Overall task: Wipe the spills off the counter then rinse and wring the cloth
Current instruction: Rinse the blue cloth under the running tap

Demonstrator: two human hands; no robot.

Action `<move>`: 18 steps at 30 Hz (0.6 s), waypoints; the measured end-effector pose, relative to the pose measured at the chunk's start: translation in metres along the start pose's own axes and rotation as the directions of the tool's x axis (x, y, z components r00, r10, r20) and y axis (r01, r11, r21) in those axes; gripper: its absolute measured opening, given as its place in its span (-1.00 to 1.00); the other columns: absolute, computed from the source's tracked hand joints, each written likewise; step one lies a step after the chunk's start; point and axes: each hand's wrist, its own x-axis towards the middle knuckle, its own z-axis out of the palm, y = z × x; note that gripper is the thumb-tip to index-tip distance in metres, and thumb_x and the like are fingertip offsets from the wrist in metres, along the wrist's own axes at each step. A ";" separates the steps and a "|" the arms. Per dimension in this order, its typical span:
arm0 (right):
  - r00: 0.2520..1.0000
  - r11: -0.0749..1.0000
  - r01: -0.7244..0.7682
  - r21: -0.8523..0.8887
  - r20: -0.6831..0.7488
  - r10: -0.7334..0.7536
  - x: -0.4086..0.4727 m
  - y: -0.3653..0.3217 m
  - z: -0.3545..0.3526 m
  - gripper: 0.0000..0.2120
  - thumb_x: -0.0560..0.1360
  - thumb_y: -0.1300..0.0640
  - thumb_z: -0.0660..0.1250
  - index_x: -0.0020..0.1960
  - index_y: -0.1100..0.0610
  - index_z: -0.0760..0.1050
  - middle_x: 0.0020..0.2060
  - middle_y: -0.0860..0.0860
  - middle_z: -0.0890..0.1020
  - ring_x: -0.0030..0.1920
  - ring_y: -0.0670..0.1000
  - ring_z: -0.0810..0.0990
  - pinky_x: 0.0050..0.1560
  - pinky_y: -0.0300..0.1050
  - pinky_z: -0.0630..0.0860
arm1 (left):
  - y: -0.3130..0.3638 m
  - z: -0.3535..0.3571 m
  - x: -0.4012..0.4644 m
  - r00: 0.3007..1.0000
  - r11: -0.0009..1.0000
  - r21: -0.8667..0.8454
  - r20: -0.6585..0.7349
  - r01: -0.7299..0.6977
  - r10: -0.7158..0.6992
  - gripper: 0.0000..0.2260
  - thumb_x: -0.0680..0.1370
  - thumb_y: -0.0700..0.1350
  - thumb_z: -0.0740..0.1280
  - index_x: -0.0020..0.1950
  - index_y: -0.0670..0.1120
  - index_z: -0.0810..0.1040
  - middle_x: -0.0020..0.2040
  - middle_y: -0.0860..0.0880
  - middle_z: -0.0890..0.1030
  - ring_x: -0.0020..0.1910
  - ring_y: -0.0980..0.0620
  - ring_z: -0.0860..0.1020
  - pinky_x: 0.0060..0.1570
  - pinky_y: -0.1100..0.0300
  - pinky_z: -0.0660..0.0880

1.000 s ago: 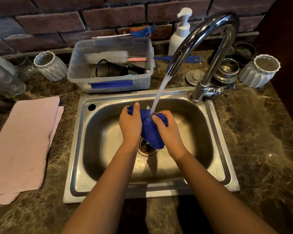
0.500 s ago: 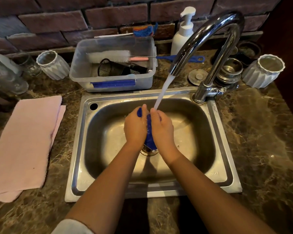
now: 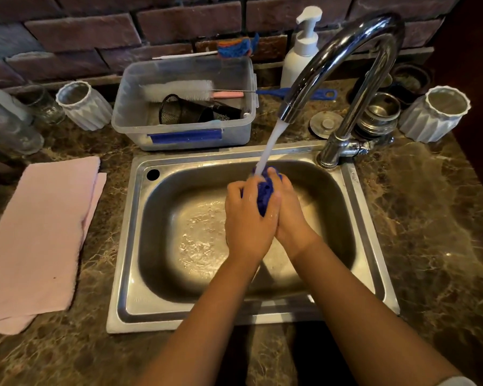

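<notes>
A blue cloth (image 3: 263,192) is bunched small between my two hands over the steel sink (image 3: 129,246). My left hand (image 3: 247,218) grips it from the left and my right hand (image 3: 289,215) grips it from the right, palms pressed together. Most of the cloth is hidden by my fingers. Water runs from the chrome faucet (image 3: 346,59) in a white stream (image 3: 271,143) onto the top of the cloth. Water ripples in the basin below.
A folded pink towel (image 3: 37,240) lies on the marble counter (image 3: 430,246) left of the sink. Behind the sink stand a clear plastic tub (image 3: 184,107) with brushes, a white soap pump bottle (image 3: 301,51), white ribbed cups (image 3: 84,105) (image 3: 435,114) and metal strainers (image 3: 379,115).
My hands have closed together and squeezed the cloth into a small wad; a second ago it hung loose and wide between them. Both hands have shifted slightly right under the stream.
</notes>
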 end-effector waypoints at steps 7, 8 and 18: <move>0.961 0.880 0.225 -0.417 -0.053 -0.271 -0.013 0.009 0.007 -0.74 0.59 -0.01 0.11 -0.14 -0.01 0.53 -0.22 0.05 0.62 -0.17 -0.01 0.60 -0.11 -0.05 0.54 | 0.000 -0.007 0.033 0.993 0.987 -0.106 0.024 0.117 -0.115 -0.89 0.59 -0.01 0.20 -0.03 -0.01 0.47 -0.21 0.01 0.56 -0.25 0.09 0.55 -0.25 0.19 0.50; 0.952 0.843 0.243 -0.479 -0.050 -0.303 -0.014 0.010 0.006 -0.74 0.59 0.00 0.10 -0.13 0.00 0.52 -0.23 0.02 0.61 -0.19 -0.05 0.58 -0.14 -0.14 0.52 | -0.003 -0.007 0.036 0.993 0.990 -0.069 0.028 0.120 -0.118 -0.89 0.59 -0.02 0.21 -0.01 -0.01 0.48 -0.18 0.01 0.58 -0.22 0.08 0.56 -0.22 0.17 0.53; 0.922 0.726 0.346 -0.595 0.070 -0.382 -0.017 0.015 -0.023 -0.71 0.50 0.27 0.29 0.17 0.07 0.37 -0.05 -0.19 0.51 0.00 -0.13 0.57 -0.08 -0.36 0.53 | -0.021 -0.014 0.050 0.916 0.879 -0.256 0.094 0.401 -0.390 -0.89 0.57 -0.09 0.25 0.05 -0.09 0.43 -0.12 -0.02 0.53 -0.08 -0.02 0.55 -0.09 0.12 0.50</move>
